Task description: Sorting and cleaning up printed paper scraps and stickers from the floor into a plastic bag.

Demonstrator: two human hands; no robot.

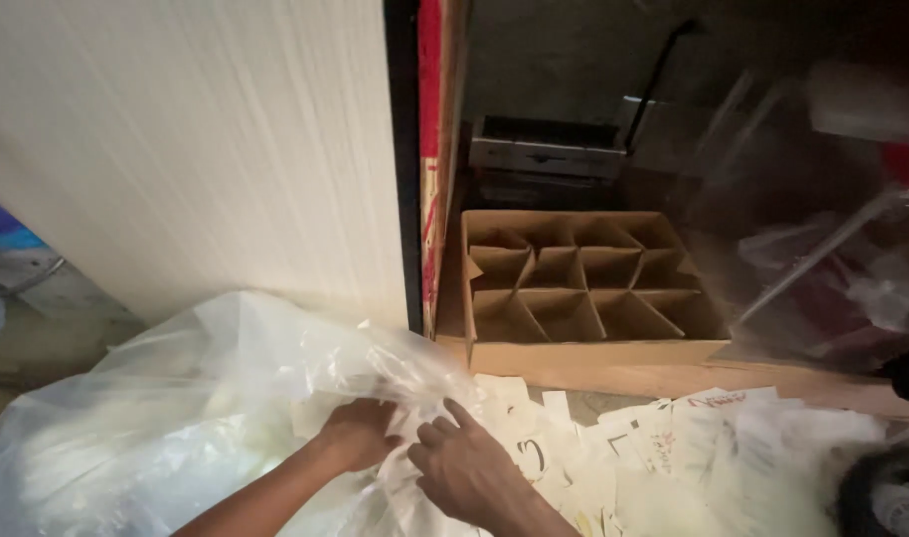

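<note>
Ahead of you stands an open cardboard box [591,288] split by cardboard dividers into empty compartments. A pale ribbed wall panel [196,149] fills your left. Behind the box sits a dark metal device [544,154]. Crumpled clear plastic sheeting [822,239] lies to your right.

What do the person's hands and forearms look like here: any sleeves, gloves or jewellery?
Both the left hand and right hand are bare: no gloves, and no rings or watch visible. The forearms are uncovered as far as the frame shows, with no sleeve in view. Nails look short and unpainted.
</note>
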